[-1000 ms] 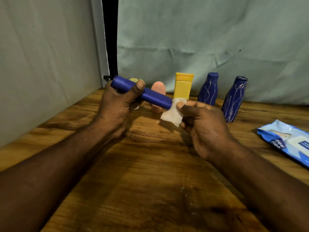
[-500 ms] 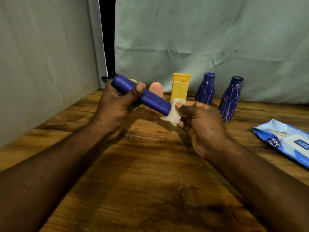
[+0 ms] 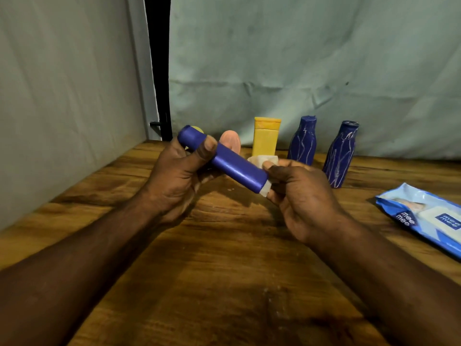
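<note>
My left hand (image 3: 179, 176) grips the capped end of a long blue tube (image 3: 232, 164), thumb on top, holding it slanted above the wooden table (image 3: 224, 270). My right hand (image 3: 301, 196) pinches a white wipe (image 3: 263, 162) folded around the tube's lower right end. The wipe shows above and below that end; the rest is hidden in my fingers.
Along the back stand a yellow tube (image 3: 265, 138), a pink bottle (image 3: 230, 143), two dark blue bottles (image 3: 303, 141) (image 3: 340, 153), and a yellowish item (image 3: 197, 129) mostly hidden behind the tube. A blue wipes pack (image 3: 424, 218) lies at the right. Cloth walls close the left and back.
The wipe, held just past the tube's right end before, now wraps that end. The tube has tilted slightly lower at the right. My left hand's grip is unchanged.
</note>
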